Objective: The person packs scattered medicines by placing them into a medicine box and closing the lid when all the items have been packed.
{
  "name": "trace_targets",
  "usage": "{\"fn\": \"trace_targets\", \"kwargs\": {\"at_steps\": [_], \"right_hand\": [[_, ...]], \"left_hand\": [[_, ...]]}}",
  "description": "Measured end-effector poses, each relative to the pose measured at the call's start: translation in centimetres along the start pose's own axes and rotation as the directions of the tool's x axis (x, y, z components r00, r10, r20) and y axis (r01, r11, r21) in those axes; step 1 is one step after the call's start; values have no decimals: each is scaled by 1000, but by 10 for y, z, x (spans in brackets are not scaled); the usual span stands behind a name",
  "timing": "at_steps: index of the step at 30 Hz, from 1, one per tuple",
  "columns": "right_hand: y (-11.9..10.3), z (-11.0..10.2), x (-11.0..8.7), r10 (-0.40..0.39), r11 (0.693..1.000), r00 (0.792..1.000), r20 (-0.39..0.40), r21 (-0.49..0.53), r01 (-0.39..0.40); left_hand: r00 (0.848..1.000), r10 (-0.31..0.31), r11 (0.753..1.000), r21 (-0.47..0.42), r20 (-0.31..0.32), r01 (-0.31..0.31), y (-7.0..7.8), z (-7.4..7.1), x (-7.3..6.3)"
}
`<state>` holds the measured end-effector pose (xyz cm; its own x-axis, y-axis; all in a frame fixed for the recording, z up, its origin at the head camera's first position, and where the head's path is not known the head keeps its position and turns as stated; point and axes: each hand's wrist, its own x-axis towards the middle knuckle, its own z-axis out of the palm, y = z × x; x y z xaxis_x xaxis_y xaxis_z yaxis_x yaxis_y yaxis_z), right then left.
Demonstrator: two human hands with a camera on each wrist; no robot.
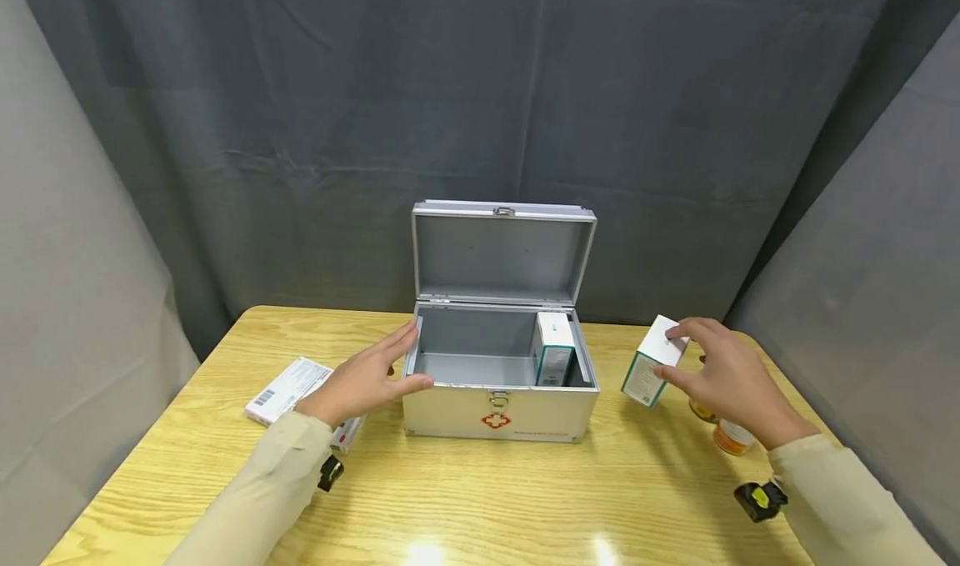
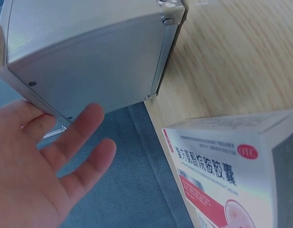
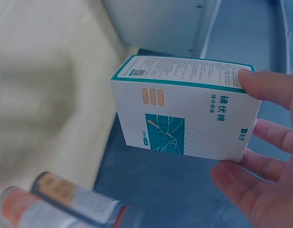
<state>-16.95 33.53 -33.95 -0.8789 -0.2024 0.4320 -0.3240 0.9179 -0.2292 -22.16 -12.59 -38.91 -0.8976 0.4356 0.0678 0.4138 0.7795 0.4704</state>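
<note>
A silver first-aid case (image 1: 450, 412) with a red cross stands with its lid (image 1: 498, 253) raised. One white-and-teal carton (image 1: 555, 349) is upright inside it, at the right end. My left hand (image 1: 371, 378) touches the case's left wall, its fingers extended and thumb over the front rim; the left wrist view shows the fingers beside that wall (image 2: 89, 66). Above the table right of the case, my right hand (image 1: 723, 378) grips a white-and-teal swab box (image 1: 652, 366), thumb on one edge and fingers opposite. The right wrist view shows Chinese print on the swab box (image 3: 208, 128).
Left of the case lies a white medicine carton (image 1: 288, 387). Partly under my left wrist is a red-and-white capsule box (image 1: 347, 435), upright in the left wrist view. An orange-and-white bottle (image 1: 733, 438) and an amber bottle (image 1: 702, 412) are near my right hand. Grey curtains (image 1: 337, 132) surround the table.
</note>
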Motion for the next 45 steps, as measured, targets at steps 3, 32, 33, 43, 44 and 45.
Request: {"fn": "trace_targets", "kwargs": {"at_steps": [3,32,33,43,44,45], "right_hand": [[-11,-6,10,-19,1000,1000,-14,19,19],[-104,-30,66,-218,970,974,62,122,209],[-105,-28,67,-223,969,972,72,124,213],[-117,1,71,-291,951,945,151,159,267],[-118,5,70,-296,948,942,156,164,271],[-119,8,69,-302,946,940,161,172,274]], "left_hand": [[1000,-2,1000,0,-4,2,-1,0,0],[999,-3,998,64,40,1,4,-9,3],[999,-3,998,61,40,1,3,-9,4],[999,4,999,40,38,-6,0,-6,2],[999,8,999,36,39,-9,0,-5,2],[999,10,999,32,41,-12,1,-4,3]]}}
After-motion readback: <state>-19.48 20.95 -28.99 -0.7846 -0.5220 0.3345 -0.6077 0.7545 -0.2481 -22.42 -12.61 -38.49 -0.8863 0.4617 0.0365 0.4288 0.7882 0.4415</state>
